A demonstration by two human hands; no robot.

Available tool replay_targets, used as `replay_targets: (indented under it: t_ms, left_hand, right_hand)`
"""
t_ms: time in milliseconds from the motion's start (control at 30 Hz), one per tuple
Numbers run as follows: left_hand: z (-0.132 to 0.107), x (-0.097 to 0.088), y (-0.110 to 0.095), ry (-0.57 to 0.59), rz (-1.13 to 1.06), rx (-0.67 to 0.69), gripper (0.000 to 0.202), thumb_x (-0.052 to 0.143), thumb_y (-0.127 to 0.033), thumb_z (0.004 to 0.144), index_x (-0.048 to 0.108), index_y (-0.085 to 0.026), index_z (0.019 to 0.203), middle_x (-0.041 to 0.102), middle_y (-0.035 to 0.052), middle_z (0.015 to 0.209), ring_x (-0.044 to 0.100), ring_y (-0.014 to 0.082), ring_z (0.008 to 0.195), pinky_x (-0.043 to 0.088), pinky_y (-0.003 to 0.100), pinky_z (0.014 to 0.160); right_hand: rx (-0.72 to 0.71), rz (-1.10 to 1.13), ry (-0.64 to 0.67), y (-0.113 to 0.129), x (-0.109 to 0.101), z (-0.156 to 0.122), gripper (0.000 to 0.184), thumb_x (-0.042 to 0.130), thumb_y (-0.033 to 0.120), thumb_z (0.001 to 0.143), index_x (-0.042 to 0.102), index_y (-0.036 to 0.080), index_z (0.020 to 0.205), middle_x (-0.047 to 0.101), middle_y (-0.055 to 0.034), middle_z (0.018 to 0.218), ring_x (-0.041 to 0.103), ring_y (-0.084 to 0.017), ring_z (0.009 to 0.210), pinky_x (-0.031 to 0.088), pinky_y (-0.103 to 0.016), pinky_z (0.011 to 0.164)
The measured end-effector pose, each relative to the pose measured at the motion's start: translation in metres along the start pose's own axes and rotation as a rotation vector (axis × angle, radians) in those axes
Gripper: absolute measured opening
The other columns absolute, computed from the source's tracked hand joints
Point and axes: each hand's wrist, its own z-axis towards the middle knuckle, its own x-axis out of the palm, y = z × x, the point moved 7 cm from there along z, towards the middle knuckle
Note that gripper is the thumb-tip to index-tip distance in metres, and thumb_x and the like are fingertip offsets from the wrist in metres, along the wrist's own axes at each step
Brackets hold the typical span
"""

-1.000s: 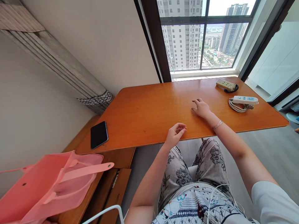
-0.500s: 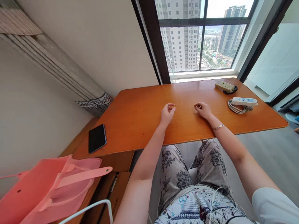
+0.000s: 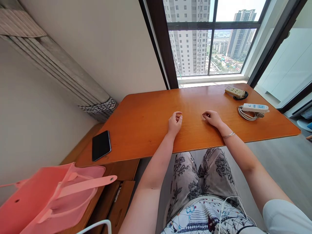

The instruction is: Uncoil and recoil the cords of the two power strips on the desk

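My left hand [image 3: 175,122] rests on the orange-brown wooden table [image 3: 141,123], its fingers curled in loosely and nothing visible in them. Across a short stretch of tabletop, my right hand [image 3: 212,118] lies with its fingers bent together, also holding nothing that I can see. A thin bracelet [image 3: 229,135] circles the right wrist. Nearest to the right hand is a white power strip [image 3: 255,107] with its grey cable coiled beside it. Behind that lies a beige power strip [image 3: 235,92] with a black cord. At the table's left end is a dark-screened phone or tablet [image 3: 101,146].
A pink bag-like item [image 3: 60,195] with a strap stands at the lower left, by wooden drawers [image 3: 119,204]. Beyond the table are a window [image 3: 190,52] and a gathered curtain [image 3: 73,78]. My patterned trousers [image 3: 185,175] show below the table's front edge.
Both hands stay almost in place; the left fingers have curled in slightly. My knees have shifted a little under the table edge. The view has tilted slightly.
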Motion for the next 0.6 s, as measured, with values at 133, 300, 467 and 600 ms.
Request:
replay_targets:
  t_ms: [133, 300, 467, 600]
  left_hand:
    - [-0.0007, 0.0001, 0.0005, 0.007, -0.004, -0.013, 0.018, 0.059, -0.027, 0.083, 0.063, -0.021, 0.099, 0.057, -0.0014, 0.073, 0.048, 0.0124, 0.060, 0.039, 0.026, 0.061]
    - [-0.0008, 0.0016, -0.0002, 0.019, -0.003, -0.027, 0.017, 0.061, -0.027, 0.083, 0.064, -0.021, 0.098, 0.057, -0.0007, 0.074, 0.048, 0.0129, 0.061, 0.039, 0.027, 0.061]
    - [-0.0009, 0.0025, -0.0027, 0.035, 0.025, -0.013, 0.015, 0.059, -0.024, 0.084, 0.065, -0.020, 0.097, 0.058, -0.0005, 0.074, 0.048, 0.0124, 0.060, 0.041, 0.026, 0.061]
    - [-0.0008, 0.0020, -0.0027, 0.034, 0.054, -0.005, 0.015, 0.058, -0.022, 0.085, 0.065, -0.019, 0.097, 0.058, -0.0009, 0.073, 0.048, 0.0118, 0.060, 0.042, 0.026, 0.062]
  right_hand:
    - [0.006, -0.019, 0.028, -0.0001, 0.0020, -0.0003, 0.017, 0.061, 0.025, 0.086, 0.076, 0.021, 0.093, 0.076, -0.0053, 0.090, 0.064, -0.017, 0.076, 0.051, -0.030, 0.076]
    - [0.020, -0.044, 0.056, 0.0004, 0.0034, -0.0009, 0.017, 0.062, 0.025, 0.087, 0.077, 0.020, 0.094, 0.076, -0.0056, 0.088, 0.065, -0.017, 0.076, 0.050, -0.029, 0.075]
    - [0.030, -0.070, 0.080, 0.0017, 0.0038, -0.0020, 0.017, 0.062, 0.025, 0.088, 0.077, 0.020, 0.095, 0.077, -0.0047, 0.091, 0.066, -0.016, 0.076, 0.049, -0.027, 0.073]
    - [0.024, -0.094, 0.109, 0.0038, 0.0052, -0.0029, 0.016, 0.062, 0.024, 0.088, 0.077, 0.020, 0.094, 0.077, -0.0043, 0.092, 0.066, -0.015, 0.078, 0.048, -0.026, 0.073]
